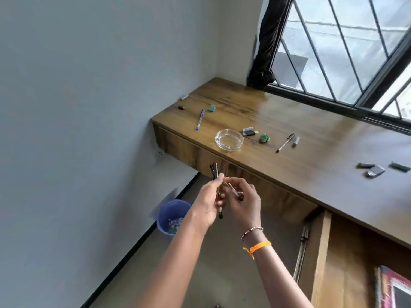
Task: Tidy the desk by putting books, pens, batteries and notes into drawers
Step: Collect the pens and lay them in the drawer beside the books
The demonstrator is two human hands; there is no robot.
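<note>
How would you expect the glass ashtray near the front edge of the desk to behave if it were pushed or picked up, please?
The glass ashtray looks thick-walled, so probably heavy for its size. Low and wide, it should slide on the smooth wooden desk rather than tip. Being clear glass close to the edge, it may well break if pushed off.

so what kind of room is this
Probably a home study or bedroom corner: a wooden desk built along a barred window, pens and batteries scattered on it, an open drawer below and a blue bin on the floor.
</note>
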